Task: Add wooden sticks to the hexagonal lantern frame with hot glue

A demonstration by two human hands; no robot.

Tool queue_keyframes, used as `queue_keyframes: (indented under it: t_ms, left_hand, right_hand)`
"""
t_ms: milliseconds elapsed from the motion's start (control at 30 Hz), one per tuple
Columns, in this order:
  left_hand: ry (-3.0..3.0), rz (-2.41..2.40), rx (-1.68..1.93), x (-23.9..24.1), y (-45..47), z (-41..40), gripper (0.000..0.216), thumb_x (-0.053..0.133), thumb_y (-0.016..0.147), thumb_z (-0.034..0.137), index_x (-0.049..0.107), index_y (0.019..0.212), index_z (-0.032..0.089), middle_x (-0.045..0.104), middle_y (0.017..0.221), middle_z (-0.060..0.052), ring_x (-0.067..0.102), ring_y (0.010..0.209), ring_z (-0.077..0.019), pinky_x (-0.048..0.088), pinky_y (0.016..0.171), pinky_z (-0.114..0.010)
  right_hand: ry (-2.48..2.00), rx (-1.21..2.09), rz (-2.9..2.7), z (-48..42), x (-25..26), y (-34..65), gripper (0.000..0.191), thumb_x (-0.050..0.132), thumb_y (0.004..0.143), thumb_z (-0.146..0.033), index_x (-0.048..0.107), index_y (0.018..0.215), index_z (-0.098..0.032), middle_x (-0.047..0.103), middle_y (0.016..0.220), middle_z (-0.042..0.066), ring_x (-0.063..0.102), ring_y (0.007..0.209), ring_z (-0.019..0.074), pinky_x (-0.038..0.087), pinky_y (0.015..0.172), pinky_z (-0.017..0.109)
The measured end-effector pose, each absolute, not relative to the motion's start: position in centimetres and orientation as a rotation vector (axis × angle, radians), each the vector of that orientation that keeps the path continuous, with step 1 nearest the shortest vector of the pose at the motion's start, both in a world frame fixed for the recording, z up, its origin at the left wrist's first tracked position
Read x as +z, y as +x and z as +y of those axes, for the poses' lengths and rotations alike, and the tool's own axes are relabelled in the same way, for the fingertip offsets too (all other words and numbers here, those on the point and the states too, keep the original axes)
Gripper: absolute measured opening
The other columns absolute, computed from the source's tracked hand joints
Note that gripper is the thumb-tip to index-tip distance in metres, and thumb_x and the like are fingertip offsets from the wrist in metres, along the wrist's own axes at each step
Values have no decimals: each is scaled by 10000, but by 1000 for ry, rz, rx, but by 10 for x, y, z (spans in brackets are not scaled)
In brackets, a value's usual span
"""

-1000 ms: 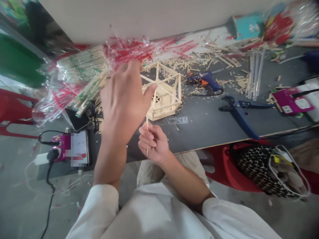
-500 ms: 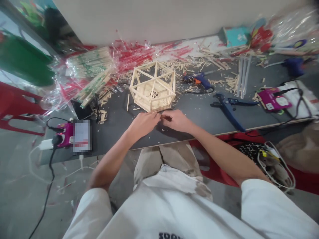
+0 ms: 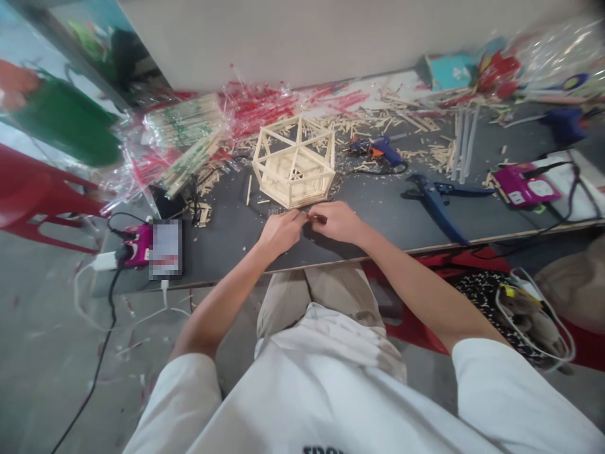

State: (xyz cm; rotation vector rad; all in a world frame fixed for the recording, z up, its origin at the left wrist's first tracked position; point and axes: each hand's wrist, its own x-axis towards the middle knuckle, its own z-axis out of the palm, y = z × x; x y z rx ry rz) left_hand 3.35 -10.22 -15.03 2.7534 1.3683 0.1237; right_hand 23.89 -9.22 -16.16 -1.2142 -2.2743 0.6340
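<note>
A wooden-stick frame [image 3: 293, 167], many-sided with spokes across its top, stands on the dark grey table. Close in front of it, my left hand [image 3: 282, 232] has its fingers curled together, the tips meeting those of the other hand. My right hand [image 3: 336, 222] is closed in a pinch near the frame's front bottom edge. Whatever lies between the fingertips of either hand is too small or hidden to name. One loose thin stick [image 3: 249, 190] rests to the left of the frame.
A blue glue gun [image 3: 388, 152] lies behind right, a blue cutter [image 3: 437, 205] nearer right. Clear glue sticks [image 3: 464, 142], cut sticks and bundled sticks [image 3: 186, 126] cover the back. At left are a phone [image 3: 165, 249] and a purple power strip [image 3: 138, 246]. Someone's skin [image 3: 17, 82] shows upper left.
The camera view has shifted slightly, moving the left-side things rightward. My left fingers are more curled; both hands stay together before the frame. Part of another person has appeared at upper left.
</note>
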Motion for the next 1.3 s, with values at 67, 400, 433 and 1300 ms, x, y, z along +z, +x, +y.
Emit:
queue_keyframes:
  t_ms: [67,400,433,1300]
  left_hand:
    - [2773,1377,131,-153,33,-102,324,430,1063,166,746,1124,130,736,989,-128,716,869,-238,475,674,-320]
    - [2895,1342,165,-159,32,-106,307,433,1062,143,727,1147,132,732,974,-119,726,881,-226,462,659,-303]
    - [2906,1339,165,-159,32,-106,307,432,1063,142,726,1152,129,733,974,-121,729,887,-230,462,657,-306]
    - [3096,1255,431,-164,29,-107,329,390,1115,180,706,1036,143,700,805,-65,712,769,-201,405,584,-294]
  right_hand:
    - [-1234,606,-2278,-92,-165,239,139,577,835,-239,711,833,-201,772,841,68,642,744,193,387,680,281]
    - [-1163,713,-2118,-91,-175,241,190,597,818,-293,748,814,-178,701,682,20,583,631,139,401,654,256]
    - [-1140,722,-2112,-91,-176,242,185,602,808,-295,746,807,-178,695,672,15,579,624,135,404,651,252]
    - [-1047,729,-2088,-94,-176,246,197,615,870,-297,768,836,-177,736,708,22,600,613,128,427,630,250]
